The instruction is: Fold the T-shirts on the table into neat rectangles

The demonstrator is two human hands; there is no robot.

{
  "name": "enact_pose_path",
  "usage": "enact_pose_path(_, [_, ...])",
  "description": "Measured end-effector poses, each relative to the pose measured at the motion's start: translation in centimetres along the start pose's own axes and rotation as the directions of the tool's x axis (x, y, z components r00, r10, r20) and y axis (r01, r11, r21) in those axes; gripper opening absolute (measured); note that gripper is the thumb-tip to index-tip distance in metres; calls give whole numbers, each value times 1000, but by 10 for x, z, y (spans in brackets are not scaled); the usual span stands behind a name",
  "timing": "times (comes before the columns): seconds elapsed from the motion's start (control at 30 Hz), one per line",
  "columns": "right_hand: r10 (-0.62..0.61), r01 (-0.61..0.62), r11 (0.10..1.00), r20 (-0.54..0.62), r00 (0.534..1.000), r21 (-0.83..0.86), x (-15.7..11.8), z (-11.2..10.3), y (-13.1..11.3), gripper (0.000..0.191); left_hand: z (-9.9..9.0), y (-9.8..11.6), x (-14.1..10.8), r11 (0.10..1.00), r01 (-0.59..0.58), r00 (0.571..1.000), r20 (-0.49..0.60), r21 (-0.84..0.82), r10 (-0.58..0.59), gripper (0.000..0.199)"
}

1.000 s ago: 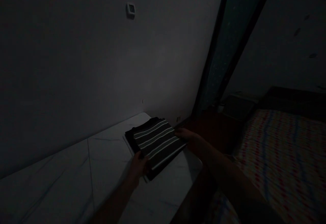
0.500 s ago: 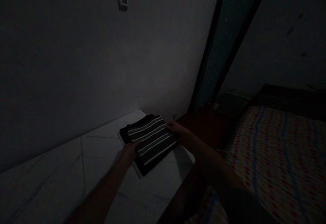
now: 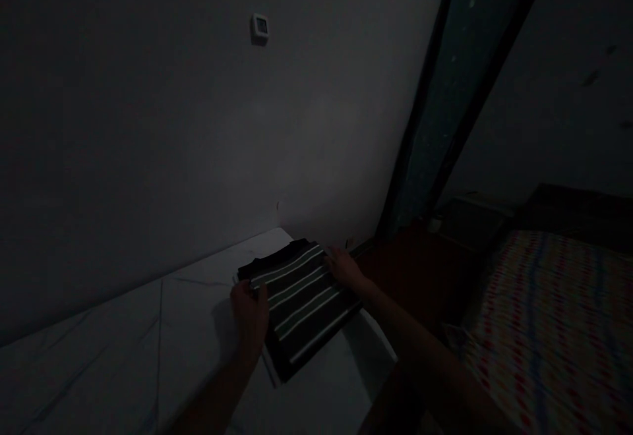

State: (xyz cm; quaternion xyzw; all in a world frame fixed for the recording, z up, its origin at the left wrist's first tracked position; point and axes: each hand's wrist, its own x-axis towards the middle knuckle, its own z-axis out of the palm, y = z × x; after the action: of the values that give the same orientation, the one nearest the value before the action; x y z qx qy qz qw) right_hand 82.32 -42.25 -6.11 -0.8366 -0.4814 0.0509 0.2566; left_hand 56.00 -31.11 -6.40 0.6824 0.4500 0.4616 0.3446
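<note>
A folded striped shirt lies on a white marble-patterned counter; soft and light, best held by its edges; the left hand curls at one (grip unclear), the right hand rests open.

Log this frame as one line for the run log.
Left hand: at edge of folded dark shirt with pale stripes | right hand: on shirt's opposite edge | shirt on: white marble-patterned top
</note>
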Motion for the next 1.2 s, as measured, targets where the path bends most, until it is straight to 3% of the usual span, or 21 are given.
enact_pose_path(0.03, [-81, 80, 996, -22, 997, -42, 4, 0, -6, 54, 6, 8, 2, 971, -214, 977, 31, 105, 212, 46])
enact_pose_path(0.07, [-174, 170, 981, -36, 984, -93, 8, 1, -13, 57, 12, 16, 3, 890, -410, 911, 124, 201, 392, 48])
enact_pose_path(0.1, [-266, 258, 955, -37, 963, -148, 12, 4, -19, 59, 19, 23, 4, 786, -556, 828, 255, 269, 499, 50])
enact_pose_path(0.13, [-338, 327, 924, -21, 941, -199, 14, 10, -25, 62, 26, 27, 5, 685, -656, 748, 391, 316, 536, 51])
enact_pose_path(0.17, [-380, 370, 898, 7, 925, -236, 16, 16, -30, 64, 32, 28, 6, 605, -709, 696, 498, 363, 517, 52])
enact_pose_path(0.2, [-386, 386, 887, 51, 921, -253, 17, 24, -33, 66, 36, 26, 7, 549, -728, 675, 571, 411, 468, 54])
enact_pose_path(0.3, [-332, 370, 893, 181, 926, -257, 17, 46, -32, 72, 42, 9, 8, 482, -714, 684, 654, 507, 324, 60])
enact_pose_path(0.43, [-318, 364, 897, 207, 925, -249, 15, 59, -22, 77, 43, -10, 7, 468, -703, 694, 659, 535, 290, 65])
enact_pose_path(0.57, [-316, 361, 901, 207, 926, -241, 17, 59, -20, 78, 44, -7, 8, 469, -703, 691, 667, 534, 277, 67])
enact_pose_path(0.67, [-301, 349, 912, 225, 927, -215, 21, 53, -23, 78, 40, 5, 10, 465, -719, 665, 705, 517, 245, 65])
enact_pose_path(0.8, [-296, 318, 938, 158, 942, -139, 24, 39, -18, 72, 27, 21, -1, 470, -757, 621, 724, 455, 300, 62])
enact_pose_path(0.93, [-299, 316, 942, 147, 943, -111, 13, 38, 1, 68, 22, 19, -31, 525, -775, 574, 741, 353, 349, 63])
enact_pose_path(1.07, [-206, 226, 971, 216, 954, -74, 0, 51, 17, 75, 24, 1, -52, 584, -749, 579, 738, 313, 346, 62])
enact_pose_path(1.2, [-190, 209, 976, 230, 955, -64, -1, 56, 17, 74, 26, -6, -52, 590, -749, 576, 737, 302, 354, 64])
